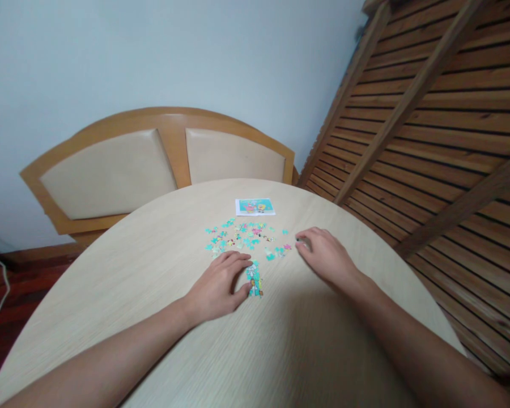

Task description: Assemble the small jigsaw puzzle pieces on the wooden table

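Several small teal and pink jigsaw pieces (242, 236) lie scattered on a round pale wooden table (153, 272). A short strip of joined pieces (254, 279) lies just below them. My left hand (219, 287) rests palm down with fingers stretched out, its thumb and fingertips touching the left edge of that strip. My right hand (325, 256) lies to the right of the scatter, fingers curled, fingertips pinching a small dark piece (302, 242) against the table. A small printed reference picture (255, 207) lies beyond the pieces.
Two wooden chairs with cream padded backs (153, 164) stand behind the table's far edge against a pale wall. A slatted wooden partition (442, 124) rises at the right. A white cable (0, 283) hangs at the far left above a red floor.
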Available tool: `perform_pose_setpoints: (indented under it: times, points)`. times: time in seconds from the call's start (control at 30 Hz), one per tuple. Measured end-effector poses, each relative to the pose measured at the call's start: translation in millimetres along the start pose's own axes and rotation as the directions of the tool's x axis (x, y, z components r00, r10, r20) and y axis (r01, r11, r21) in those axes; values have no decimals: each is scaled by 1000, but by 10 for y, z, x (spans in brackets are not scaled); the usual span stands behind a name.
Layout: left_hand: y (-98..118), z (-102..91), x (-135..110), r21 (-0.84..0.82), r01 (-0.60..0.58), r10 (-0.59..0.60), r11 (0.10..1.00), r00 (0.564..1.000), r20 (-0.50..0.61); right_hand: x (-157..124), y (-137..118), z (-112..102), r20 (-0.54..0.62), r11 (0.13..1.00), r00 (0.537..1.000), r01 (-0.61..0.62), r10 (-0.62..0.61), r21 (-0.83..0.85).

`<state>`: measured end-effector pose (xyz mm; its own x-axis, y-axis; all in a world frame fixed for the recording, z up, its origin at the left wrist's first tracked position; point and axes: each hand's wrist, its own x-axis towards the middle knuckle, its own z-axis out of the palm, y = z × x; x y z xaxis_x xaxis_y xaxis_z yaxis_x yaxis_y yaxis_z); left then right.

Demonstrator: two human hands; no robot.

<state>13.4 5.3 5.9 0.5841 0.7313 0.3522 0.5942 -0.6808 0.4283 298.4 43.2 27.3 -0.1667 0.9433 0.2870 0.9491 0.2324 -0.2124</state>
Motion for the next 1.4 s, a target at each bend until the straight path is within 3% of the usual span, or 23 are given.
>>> perform_pose_setpoints:
  times: [0.13,0.4,0.8,0.97,1.1,1.23,1.4]
  points:
    - [-18,17,-5,9,-11,11,1000,1000,-1,53,167,50,-7,986,987,-161,161,-49]
    - [-31,34,-1,7,-8,8,1000,1000,2,60,187,144,3,988,988,-156,156,-2]
    - [-30,26,6,-5,-13,13,1000,1000,8,74,205,265,-33,997,999,-16,19,76]
    - [-27,24,4,-5,-18,19,1000,1000,12,61,110,306,-44,974,985,171,-166,148]
    - [-20,32,2,-11,-19,19,1000,1000,3,22,30,326,23,942,952,298,-305,154]
    - [-47,28,5,3,71,-70,998,996,-56,12,33,335,74,945,948,297,-309,139]
    - [-179,-33,10,147,130,-115,981,988,-107,29,87,359,41,955,962,263,-271,139]
